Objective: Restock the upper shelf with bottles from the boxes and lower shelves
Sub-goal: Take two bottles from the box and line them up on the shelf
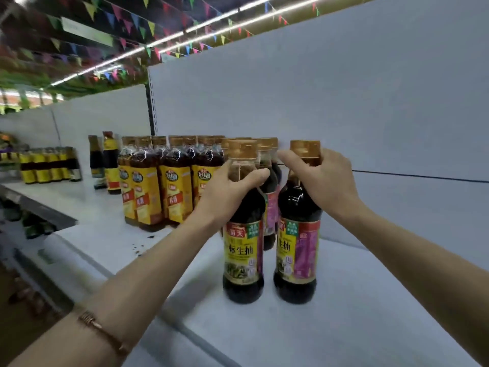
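With left hand (pixel 227 186) and right hand (pixel 321 176) each gripping a bottle neck, slide both bottles (pixel 242 234) upright back along the shelf (pixel 357 300).

There is a single view, from a head-worn wide-angle camera standing close in front of the white upper shelf (pixel 111 250) at about shelf height. It faces forward and slightly rightward along the back panel (pixel 344 102), with both forearms reaching in from the lower edge. The frame is tilted, and its left edge is blurred, perhaps from head motion.
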Demonstrator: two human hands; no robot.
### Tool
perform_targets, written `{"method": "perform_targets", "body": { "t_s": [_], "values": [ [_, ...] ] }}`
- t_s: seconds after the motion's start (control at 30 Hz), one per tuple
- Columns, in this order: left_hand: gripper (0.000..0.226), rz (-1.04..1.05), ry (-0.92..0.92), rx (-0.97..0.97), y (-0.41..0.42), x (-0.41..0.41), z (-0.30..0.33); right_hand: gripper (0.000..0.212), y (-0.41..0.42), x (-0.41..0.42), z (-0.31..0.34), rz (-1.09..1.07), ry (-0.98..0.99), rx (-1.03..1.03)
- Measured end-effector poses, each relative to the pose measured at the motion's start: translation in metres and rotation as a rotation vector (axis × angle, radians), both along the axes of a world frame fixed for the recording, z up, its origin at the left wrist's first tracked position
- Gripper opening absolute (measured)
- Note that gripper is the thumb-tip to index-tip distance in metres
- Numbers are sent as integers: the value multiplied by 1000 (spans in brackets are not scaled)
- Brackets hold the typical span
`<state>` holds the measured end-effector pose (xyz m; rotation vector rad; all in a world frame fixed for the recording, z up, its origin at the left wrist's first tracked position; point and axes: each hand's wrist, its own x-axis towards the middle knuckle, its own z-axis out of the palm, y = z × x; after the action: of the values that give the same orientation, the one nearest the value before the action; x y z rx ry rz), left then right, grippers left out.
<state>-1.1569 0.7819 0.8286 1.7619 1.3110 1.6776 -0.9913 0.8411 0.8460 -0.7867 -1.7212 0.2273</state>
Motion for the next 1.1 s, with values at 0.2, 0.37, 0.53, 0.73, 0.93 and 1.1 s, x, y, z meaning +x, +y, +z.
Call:
{"method": "perform_targets", "body": {
  "t_s": [0.2,0.37,0.53,0.73,0.93,1.1],
  "values": [
    [47,-173,-158,-90,-23,-4,-61,53,-17,-3,-19,-127,-25,-87],
    [67,-309,207,-316,-30,-35,-62,78,-36,-1,-50,-91,88,-380],
    [60,-305,311,-249,-27,-55,-57,64,-59,-5,-72,-181,-65,-474],
    [57,-296,222,-216,-22,-85,-64,64,-81,-22,-72,-414,-55,-515],
    [51,-253,238,-248,-8,-120,-57,54,-84,-43,-82,-351,60,-530],
    [57,-262,256,-254,9,-128,-60,52,-71,-64,-91,-289,80,-472]
  ]
}}
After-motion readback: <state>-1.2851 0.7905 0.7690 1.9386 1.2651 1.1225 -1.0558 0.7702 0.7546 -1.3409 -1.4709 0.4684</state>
